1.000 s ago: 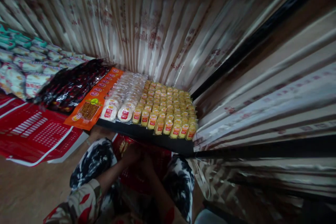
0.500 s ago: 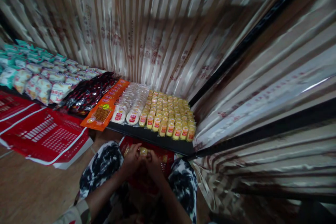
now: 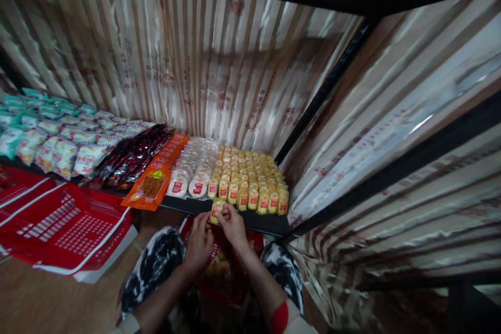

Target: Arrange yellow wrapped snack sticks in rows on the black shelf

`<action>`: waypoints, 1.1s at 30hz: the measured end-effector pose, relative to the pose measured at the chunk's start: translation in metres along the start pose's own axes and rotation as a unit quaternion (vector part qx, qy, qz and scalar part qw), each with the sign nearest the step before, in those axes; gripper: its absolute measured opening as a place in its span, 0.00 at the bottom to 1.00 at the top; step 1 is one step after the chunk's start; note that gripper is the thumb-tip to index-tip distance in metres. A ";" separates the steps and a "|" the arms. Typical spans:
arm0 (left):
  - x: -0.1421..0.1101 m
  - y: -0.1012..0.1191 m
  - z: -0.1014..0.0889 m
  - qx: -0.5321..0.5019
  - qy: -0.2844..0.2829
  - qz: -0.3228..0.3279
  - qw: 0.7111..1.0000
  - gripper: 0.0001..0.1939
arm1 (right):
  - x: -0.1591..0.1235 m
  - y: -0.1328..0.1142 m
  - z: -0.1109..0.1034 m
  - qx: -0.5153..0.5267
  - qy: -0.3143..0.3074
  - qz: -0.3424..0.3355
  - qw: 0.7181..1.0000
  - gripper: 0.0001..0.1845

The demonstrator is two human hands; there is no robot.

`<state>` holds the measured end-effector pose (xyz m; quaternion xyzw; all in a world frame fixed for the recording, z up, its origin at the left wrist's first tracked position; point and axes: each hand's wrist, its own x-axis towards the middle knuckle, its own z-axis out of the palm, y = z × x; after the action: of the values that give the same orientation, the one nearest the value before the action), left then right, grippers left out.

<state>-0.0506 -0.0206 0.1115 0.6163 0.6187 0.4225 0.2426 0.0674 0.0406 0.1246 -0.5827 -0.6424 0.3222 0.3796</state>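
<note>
A small yellow packaged snack cake (image 3: 216, 211) with a red label is held upright just in front of the shelf edge. My right hand (image 3: 232, 223) pinches its right side. My left hand (image 3: 200, 240) is at its lower left, fingers bent and fingertips against the wrapper. Behind it, rows of matching yellow packaged cakes (image 3: 250, 177) fill the right end of the black shelf (image 3: 250, 222). Below my hands, between my knees, a red container (image 3: 223, 287) has some yellow packs in it; its shape is partly hidden by my arms.
Left along the shelf lie round white packaged cakes (image 3: 198, 182), an orange snack bag (image 3: 151, 188), dark shiny packets (image 3: 129, 159) and white-and-teal bags (image 3: 55, 151). A red basket (image 3: 86, 224) with white handles stands on the floor at left. Black frame bars (image 3: 321, 96) cross the striped sheeting.
My hands have risen from above the red container toward the shelf edge, bringing the yellow cake upright in front of its row. The camera view has tilted upward.
</note>
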 end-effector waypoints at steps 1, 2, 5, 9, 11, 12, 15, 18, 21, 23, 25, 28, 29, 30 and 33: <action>0.003 0.001 0.000 0.003 -0.007 0.001 1.000 0.23 | 0.004 -0.001 0.003 -0.004 0.003 -0.004 1.000 0.12; 0.005 0.002 -0.001 0.005 -0.012 0.004 1.000 0.24 | 0.008 -0.002 0.005 -0.008 0.007 -0.008 1.000 0.11; 0.015 0.000 0.000 0.013 -0.011 0.019 1.000 0.25 | 0.019 -0.006 0.012 -0.025 0.022 -0.011 0.999 0.11; 0.028 -0.011 0.005 0.025 0.005 0.053 0.998 0.26 | 0.030 -0.010 0.020 -0.050 0.027 -0.010 0.998 0.12; 0.033 -0.016 0.007 0.025 0.014 0.067 0.997 0.27 | 0.034 -0.011 0.023 -0.054 0.030 -0.013 0.998 0.12; 0.036 -0.018 0.008 0.026 0.018 0.070 0.997 0.27 | 0.036 -0.012 0.025 -0.053 0.030 -0.014 0.998 0.12; 0.043 -0.023 0.010 0.033 0.017 0.064 0.997 0.26 | 0.040 -0.013 0.030 -0.056 0.030 -0.015 0.998 0.13; 0.048 -0.025 0.011 0.042 0.008 0.056 0.998 0.25 | 0.042 -0.012 0.034 -0.067 0.042 -0.018 0.997 0.14; 0.051 -0.026 0.012 0.045 0.001 0.054 0.998 0.26 | 0.041 -0.008 0.038 -0.067 0.070 -0.031 0.995 0.16; 0.051 -0.026 0.013 0.049 0.000 0.055 0.997 0.25 | 0.039 -0.005 0.040 -0.060 0.086 -0.032 0.994 0.18; 0.051 -0.026 0.014 0.053 0.002 0.058 0.997 0.25 | 0.035 -0.002 0.041 -0.045 0.089 -0.034 0.994 0.20; 0.051 -0.027 0.015 0.058 0.007 0.062 0.996 0.23 | 0.027 0.001 0.044 -0.018 0.107 -0.058 0.992 0.23; 0.051 -0.028 0.016 0.059 0.006 0.063 0.996 0.23 | 0.025 0.002 0.045 -0.013 0.118 -0.067 0.991 0.23; 0.052 -0.028 0.016 0.061 0.003 0.065 0.996 0.22 | 0.022 0.003 0.045 -0.010 0.126 -0.076 0.989 0.23; 0.053 -0.030 0.016 0.077 -0.007 0.064 0.995 0.21 | 0.017 0.003 0.047 -0.023 0.124 -0.098 0.987 0.20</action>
<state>-0.0601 0.0382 0.0903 0.6745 0.6067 0.3843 0.1710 0.0283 0.0595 0.1003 -0.5610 -0.6514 0.1939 0.4727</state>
